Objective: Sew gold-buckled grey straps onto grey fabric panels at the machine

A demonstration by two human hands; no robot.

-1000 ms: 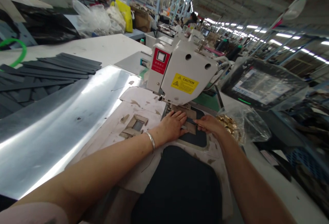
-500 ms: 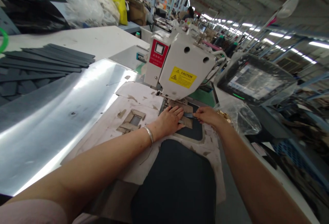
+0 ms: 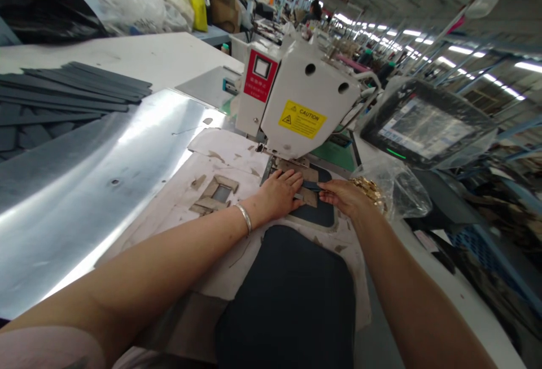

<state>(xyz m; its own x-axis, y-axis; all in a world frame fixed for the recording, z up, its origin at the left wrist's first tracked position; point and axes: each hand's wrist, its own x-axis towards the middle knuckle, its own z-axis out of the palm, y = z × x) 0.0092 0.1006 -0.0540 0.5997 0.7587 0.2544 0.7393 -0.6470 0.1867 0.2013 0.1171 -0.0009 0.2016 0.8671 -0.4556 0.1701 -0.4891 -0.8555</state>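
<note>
A dark strip point(image 3: 312, 186) is held at its right end, just right of the frame's centre.
Its long axis is laid roughly left to right; the right end is pinched between the right hand's point(image 3: 341, 195) fingers, while the left hand point(image 3: 276, 194) is laid flat over the brown pieces point(image 3: 310, 173), thumb apart; whether the strip's left end is touched cannot be told.

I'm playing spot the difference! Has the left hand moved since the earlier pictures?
No, not noticeably: the left hand lies below the yellow caution label, as before. Only the whole view shifted a little.
</note>
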